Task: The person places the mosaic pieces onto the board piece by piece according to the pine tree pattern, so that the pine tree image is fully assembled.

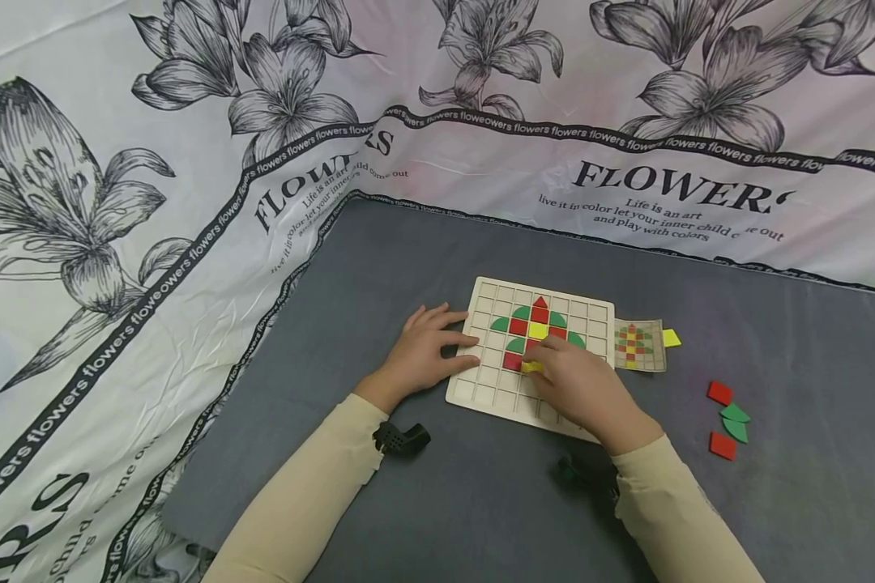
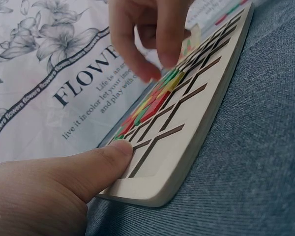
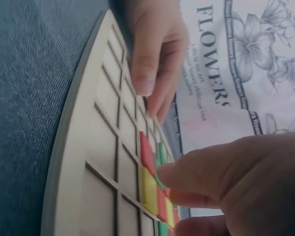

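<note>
A pale wooden grid board (image 1: 484, 395) lies on the grey table with red, green and yellow tiles set in its cells. My left hand (image 1: 423, 352) rests at the board's left edge, fingers spread and thumb (image 2: 119, 150) touching its top. Over the lower part of the tile pattern is my right hand (image 1: 586, 389), its bent fingertips close to a yellow tile (image 3: 149, 191). In the left wrist view, the right thumb and fingers stand apart with nothing visible between them. The right hand hides some tiles in the head view.
A small pattern card (image 1: 652, 360) lies against the board's right side, with a yellow piece (image 1: 672, 338) beside it. Farther right lie two red squares (image 1: 722, 445) and green curved pieces (image 1: 735, 429). Flower-printed cloth (image 1: 467, 170) borders the table's back and left.
</note>
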`<move>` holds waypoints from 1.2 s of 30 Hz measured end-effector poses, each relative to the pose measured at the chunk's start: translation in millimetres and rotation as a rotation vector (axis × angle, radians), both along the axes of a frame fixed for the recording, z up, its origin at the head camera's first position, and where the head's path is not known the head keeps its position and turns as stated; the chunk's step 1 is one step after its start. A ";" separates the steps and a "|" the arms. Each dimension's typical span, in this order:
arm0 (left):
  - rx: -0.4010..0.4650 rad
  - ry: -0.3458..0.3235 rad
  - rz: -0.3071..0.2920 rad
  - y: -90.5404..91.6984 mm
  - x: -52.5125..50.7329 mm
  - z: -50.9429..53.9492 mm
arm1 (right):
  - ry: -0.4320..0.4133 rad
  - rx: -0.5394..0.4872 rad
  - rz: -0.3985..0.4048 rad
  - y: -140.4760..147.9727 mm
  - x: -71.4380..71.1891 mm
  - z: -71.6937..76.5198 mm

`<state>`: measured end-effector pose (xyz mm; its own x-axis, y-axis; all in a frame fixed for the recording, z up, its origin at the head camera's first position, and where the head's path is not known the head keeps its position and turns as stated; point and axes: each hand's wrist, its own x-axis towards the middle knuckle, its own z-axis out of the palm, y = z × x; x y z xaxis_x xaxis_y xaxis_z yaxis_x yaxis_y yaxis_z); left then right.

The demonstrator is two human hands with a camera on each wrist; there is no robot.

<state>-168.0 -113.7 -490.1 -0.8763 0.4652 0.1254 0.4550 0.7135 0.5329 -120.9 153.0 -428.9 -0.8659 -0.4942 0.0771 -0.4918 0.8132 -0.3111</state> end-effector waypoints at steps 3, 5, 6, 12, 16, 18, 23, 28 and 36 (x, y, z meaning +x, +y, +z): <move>0.004 -0.003 -0.002 0.1 0.4 0.3 | -0.007 0.012 -0.018 6.7 8.5 5.3; 0.006 -0.006 -0.004 -0.2 0.4 0.4 | -0.002 0.015 -0.020 11.8 13.3 7.7; 0.007 -0.008 -0.004 -0.4 0.4 0.5 | 0.003 0.014 -0.018 14.4 15.4 8.6; -0.001 -0.001 0.000 0.9 -3.0 1.9 | 0.033 0.009 -0.053 37.2 24.1 12.2; -0.005 0.005 0.001 1.5 -3.5 3.0 | 0.038 0.014 -0.112 55.9 30.7 12.4; -0.015 0.001 0.006 1.6 -2.8 2.5 | 0.040 0.013 -0.134 65.3 34.9 11.7; -0.017 -0.004 0.003 2.0 -0.7 -0.5 | 0.057 -0.012 -0.174 92.4 45.5 7.8; -0.007 -0.007 0.006 1.3 -0.5 -1.2 | 0.001 0.006 -0.224 121.2 50.9 5.8; -0.002 -0.002 0.002 0.6 0.0 0.9 | -0.156 0.109 -0.295 161.4 57.5 2.1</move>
<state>-168.1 -113.0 -489.2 -0.8777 0.4634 0.1223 0.4521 0.7158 0.5323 -63.5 314.4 -426.8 -0.9699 -0.2187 -0.1066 -0.1838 0.9457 -0.2679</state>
